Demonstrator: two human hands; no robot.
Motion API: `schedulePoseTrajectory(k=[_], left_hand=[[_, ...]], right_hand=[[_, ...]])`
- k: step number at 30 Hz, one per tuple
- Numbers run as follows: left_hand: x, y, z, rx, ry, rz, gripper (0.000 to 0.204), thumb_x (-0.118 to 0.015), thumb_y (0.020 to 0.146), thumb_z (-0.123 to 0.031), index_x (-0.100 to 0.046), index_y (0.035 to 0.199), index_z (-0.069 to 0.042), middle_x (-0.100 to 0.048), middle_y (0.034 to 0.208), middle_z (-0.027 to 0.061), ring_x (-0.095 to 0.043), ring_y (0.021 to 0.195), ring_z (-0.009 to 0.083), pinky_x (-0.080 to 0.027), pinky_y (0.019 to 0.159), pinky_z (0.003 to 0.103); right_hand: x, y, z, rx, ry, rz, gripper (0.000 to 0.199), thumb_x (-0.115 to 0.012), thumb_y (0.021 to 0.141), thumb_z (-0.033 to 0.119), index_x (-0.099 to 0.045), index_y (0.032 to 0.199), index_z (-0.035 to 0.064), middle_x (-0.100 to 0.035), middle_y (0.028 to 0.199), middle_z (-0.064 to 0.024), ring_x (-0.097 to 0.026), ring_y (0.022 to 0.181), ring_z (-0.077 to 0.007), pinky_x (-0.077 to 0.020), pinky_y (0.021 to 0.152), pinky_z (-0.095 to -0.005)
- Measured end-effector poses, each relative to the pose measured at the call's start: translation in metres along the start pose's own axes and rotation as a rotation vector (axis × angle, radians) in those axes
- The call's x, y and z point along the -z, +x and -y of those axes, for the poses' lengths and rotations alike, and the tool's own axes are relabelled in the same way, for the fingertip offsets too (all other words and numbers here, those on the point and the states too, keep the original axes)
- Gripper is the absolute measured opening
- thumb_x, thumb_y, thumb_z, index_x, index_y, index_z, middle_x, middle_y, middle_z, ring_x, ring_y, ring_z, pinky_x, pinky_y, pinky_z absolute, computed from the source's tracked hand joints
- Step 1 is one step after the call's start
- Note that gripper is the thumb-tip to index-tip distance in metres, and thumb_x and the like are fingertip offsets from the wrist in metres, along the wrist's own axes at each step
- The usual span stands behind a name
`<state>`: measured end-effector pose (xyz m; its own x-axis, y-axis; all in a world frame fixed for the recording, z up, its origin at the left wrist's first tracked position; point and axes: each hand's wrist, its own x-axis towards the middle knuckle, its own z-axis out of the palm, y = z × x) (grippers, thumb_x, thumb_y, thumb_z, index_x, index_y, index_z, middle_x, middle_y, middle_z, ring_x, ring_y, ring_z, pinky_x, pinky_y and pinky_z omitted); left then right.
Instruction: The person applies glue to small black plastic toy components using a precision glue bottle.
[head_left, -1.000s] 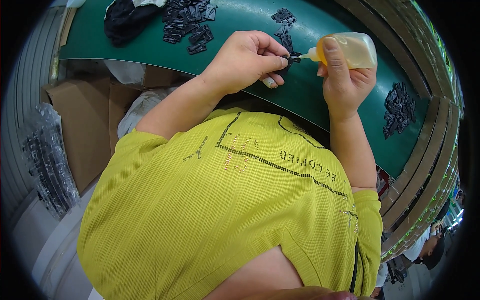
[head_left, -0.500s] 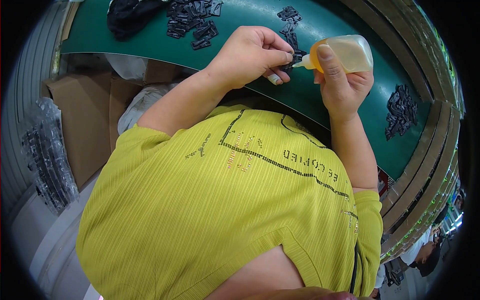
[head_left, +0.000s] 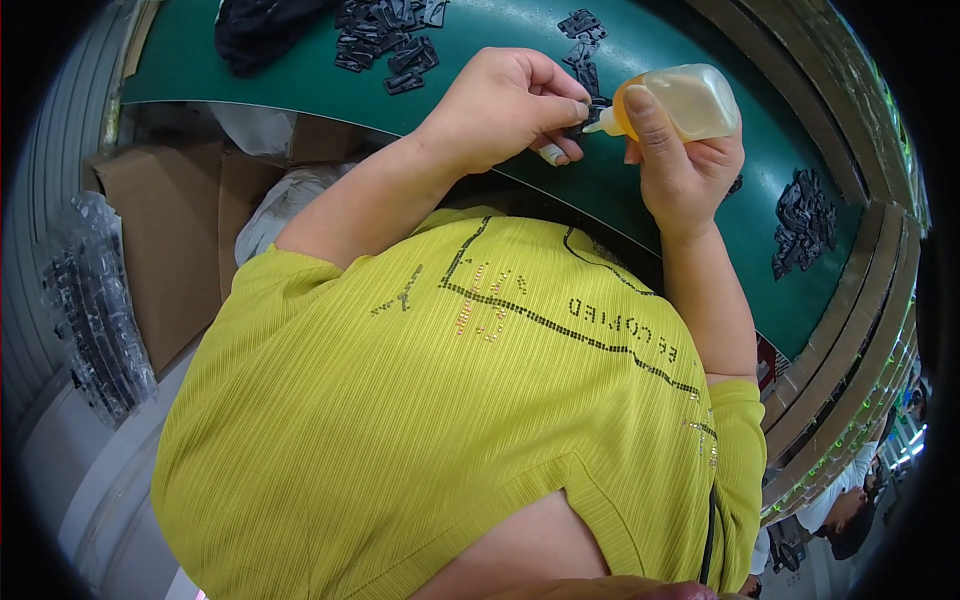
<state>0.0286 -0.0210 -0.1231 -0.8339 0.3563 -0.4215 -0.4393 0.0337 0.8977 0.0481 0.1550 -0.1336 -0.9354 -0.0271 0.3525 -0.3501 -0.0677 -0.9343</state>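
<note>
A: Squeezing risk first: left hand [head_left: 510, 105] pinches a small black part [head_left: 583, 118], right hand [head_left: 680, 160] wraps a pale squeeze bottle [head_left: 690, 98], nozzle touching the part, over the green belt [head_left: 620, 190]. Overpressing could flood glue onto fingers.

B: Packaging?

A: Brown cardboard box [head_left: 170, 240] left below belt, clear plastic bags [head_left: 90, 310] beside it; black part piles [head_left: 390, 35] farther up, no labels readable.

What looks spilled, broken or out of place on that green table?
Nothing stands out. The left hand pinches a small black part against the nozzle of the squeeze bottle in the right hand. No spill shows on the green table; black parts lie in loose heaps.
</note>
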Motion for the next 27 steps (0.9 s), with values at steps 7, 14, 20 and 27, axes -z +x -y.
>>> schedulePoseTrajectory(k=[7, 14, 20, 27], left_hand=[[-0.002, 0.0, 0.0, -0.01, -0.044, -0.032, 0.018, -0.064, 0.084, -0.004, -0.062, 0.1, 0.005, -0.067, 0.079, 0.0121, -0.067, 0.063, 0.0171, -0.054, 0.056, 0.023], [0.029, 0.009, 0.001, -0.7, 0.831, -0.498, 0.026, -0.068, 0.081, -0.021, -0.067, 0.099, -0.003, -0.064, 0.086, 0.0098, -0.066, 0.076, 0.0194, -0.052, 0.065, 0.03], [0.076, 0.014, -0.022, -0.326, 1.314, -0.815, 0.034, -0.069, 0.074, -0.036, -0.069, 0.089, -0.006, -0.066, 0.089, 0.0114, -0.065, 0.082, 0.029, -0.051, 0.074, 0.037], [0.075, 0.017, -0.017, -0.428, 1.134, -0.696, 0.025, -0.071, 0.073, -0.029, -0.068, 0.083, -0.005, -0.065, 0.073, 0.0068, -0.063, 0.064, 0.0185, -0.05, 0.063, 0.03]], right_hand=[[0.013, 0.015, 0.002, -0.102, 0.35, -0.241, 0.012, -0.065, 0.085, 0.008, -0.059, 0.093, 0.0013, -0.062, 0.079, -0.0065, -0.056, 0.056, -0.0095, -0.0393, 0.042, -0.0184], [0.014, 0.011, 0.004, -0.112, 0.34, -0.212, 0.011, -0.064, 0.086, 0.007, -0.057, 0.094, 0.003, -0.061, 0.08, -0.0072, -0.058, 0.059, -0.0113, -0.0402, 0.044, -0.0182], [0.013, 0.009, 0.004, -0.097, 0.32, -0.218, 0.012, -0.065, 0.086, 0.008, -0.058, 0.093, 0.0035, -0.062, 0.081, -0.0082, -0.056, 0.056, -0.0108, -0.0421, 0.046, -0.0189], [0.014, 0.011, 0.002, -0.078, 0.336, -0.237, 0.012, -0.065, 0.085, 0.009, -0.058, 0.093, 0.0027, -0.062, 0.08, -0.0086, -0.055, 0.054, -0.0103, -0.041, 0.046, -0.0185]])
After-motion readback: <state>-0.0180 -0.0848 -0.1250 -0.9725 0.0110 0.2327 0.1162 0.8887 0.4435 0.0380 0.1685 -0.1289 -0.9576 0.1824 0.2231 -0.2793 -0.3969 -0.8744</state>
